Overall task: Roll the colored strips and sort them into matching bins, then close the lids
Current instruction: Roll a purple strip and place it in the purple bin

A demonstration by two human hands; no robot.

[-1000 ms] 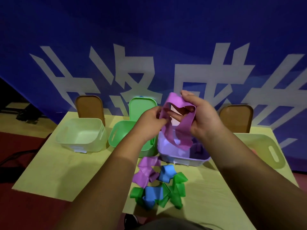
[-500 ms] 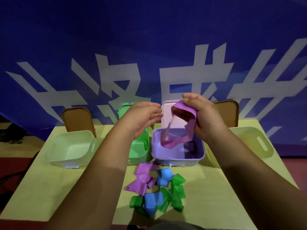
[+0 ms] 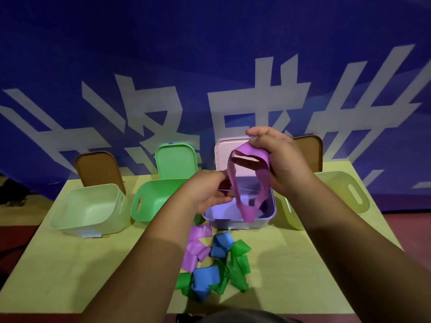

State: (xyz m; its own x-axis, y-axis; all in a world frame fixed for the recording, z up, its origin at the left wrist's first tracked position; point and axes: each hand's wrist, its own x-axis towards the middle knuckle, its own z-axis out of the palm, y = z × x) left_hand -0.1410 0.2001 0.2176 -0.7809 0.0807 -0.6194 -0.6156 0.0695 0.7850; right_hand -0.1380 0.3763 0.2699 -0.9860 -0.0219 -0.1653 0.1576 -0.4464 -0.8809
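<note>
Four open bins (image 3: 149, 206), four propped lids (image 3: 176, 162), left hand (image 3: 207, 194) and right hand (image 3: 279, 164) pinching one purple strip (image 3: 247, 212)

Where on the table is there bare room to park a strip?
Biggest bare patch: table front left, between the pale green bin and the near edge. A narrower one: between the strip pile and the right forearm. Crowded: the bin row, and over the purple bin, where the left hand and right hand hold the purple strip.
</note>
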